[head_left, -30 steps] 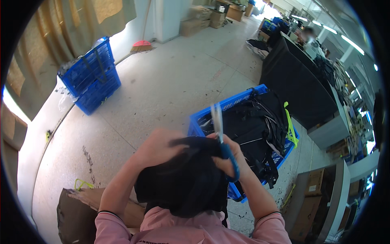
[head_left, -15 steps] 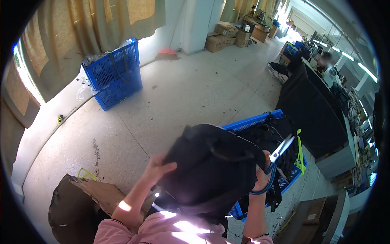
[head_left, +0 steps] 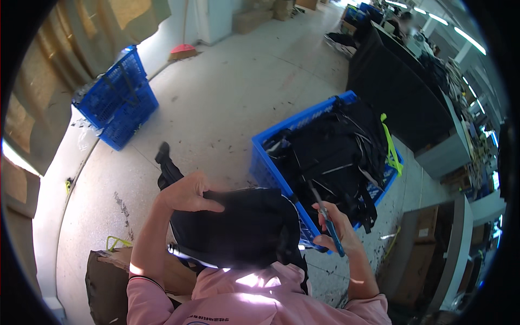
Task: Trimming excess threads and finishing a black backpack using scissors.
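A black fabric bag [head_left: 238, 230] lies across my lap, with light piping along its far edge. My left hand [head_left: 189, 194] holds the bag's upper left corner; the thumb lies on top and the fingers are partly hidden. Beyond this hand a black strap-like part [head_left: 169, 165] sticks out. To the right of the bag my right hand [head_left: 338, 227] grips a pair of scissors [head_left: 330, 230] with blue handles. Their blades point away from me, over the edge of a blue plastic crate [head_left: 265, 157]. Black bags [head_left: 336, 146] are heaped in that crate.
A bright yellow-green strap [head_left: 391, 146] hangs over the crate's right side. Blue crates [head_left: 119, 103] are stacked by the curtain at left. A cardboard box [head_left: 122, 271] stands at my lower left. A black-draped table [head_left: 390, 92] stands at the far right; a person sits behind it.
The bag has come down onto my lap, nearer me and to the left. My right hand has left the bag, scissors still held. The view has shifted, showing more of the crate.
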Demonstrator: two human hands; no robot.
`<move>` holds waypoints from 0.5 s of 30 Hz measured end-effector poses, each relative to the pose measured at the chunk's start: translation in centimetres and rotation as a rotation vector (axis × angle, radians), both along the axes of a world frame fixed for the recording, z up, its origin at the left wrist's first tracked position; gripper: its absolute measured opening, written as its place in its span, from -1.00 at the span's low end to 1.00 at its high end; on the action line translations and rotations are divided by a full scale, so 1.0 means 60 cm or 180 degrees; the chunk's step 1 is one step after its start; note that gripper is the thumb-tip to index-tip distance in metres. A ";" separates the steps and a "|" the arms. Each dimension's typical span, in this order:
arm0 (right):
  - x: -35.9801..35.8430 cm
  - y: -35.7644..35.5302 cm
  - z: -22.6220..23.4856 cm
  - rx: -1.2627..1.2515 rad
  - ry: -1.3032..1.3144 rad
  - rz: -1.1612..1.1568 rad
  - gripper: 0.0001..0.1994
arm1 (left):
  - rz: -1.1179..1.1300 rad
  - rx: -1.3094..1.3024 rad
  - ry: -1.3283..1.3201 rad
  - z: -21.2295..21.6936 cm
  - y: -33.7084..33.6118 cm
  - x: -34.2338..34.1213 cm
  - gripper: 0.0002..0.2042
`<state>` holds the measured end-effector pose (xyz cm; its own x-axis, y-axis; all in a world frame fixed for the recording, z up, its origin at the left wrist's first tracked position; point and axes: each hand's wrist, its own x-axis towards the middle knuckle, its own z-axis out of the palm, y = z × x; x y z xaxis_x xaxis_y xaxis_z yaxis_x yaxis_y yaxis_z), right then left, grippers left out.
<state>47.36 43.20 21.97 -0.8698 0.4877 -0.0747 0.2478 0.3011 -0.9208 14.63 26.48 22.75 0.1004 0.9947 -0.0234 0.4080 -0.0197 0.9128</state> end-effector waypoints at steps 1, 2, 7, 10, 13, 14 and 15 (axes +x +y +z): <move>-0.003 0.006 0.008 0.0522 -0.0160 0.0161 -0.29 | -0.0069 -0.0021 -0.0048 -0.008 0.009 0.005 -0.66; -0.005 0.008 0.018 0.0500 -0.0207 0.0106 -0.29 | -0.0120 -0.0044 -0.0156 -0.013 0.016 0.011 -0.65; -0.012 0.009 0.046 0.1587 -0.0947 0.0544 -0.32 | -0.0148 -0.0311 0.0081 -0.018 0.019 0.021 -0.64; -0.018 0.015 0.038 0.1855 -0.0830 0.0742 -0.30 | -0.0398 0.0210 -0.0023 -0.023 0.020 0.024 -0.58; -0.029 0.019 0.043 0.1981 -0.0823 0.0921 -0.35 | -0.0331 0.0144 -0.0126 -0.023 0.015 0.027 -0.59; -0.031 0.021 0.042 0.1972 -0.0823 0.0927 -0.35 | -0.0347 0.0148 -0.0090 -0.025 0.013 0.026 -0.59; -0.033 0.024 0.041 0.2042 -0.0733 0.0979 -0.39 | -0.0361 0.0159 -0.0053 -0.025 0.012 0.025 -0.59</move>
<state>45.36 44.64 24.43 -0.9707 0.2341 -0.0543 0.2312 0.8484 -0.4761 16.15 27.21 21.27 0.2124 0.9768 0.0283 0.3855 -0.1104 0.9161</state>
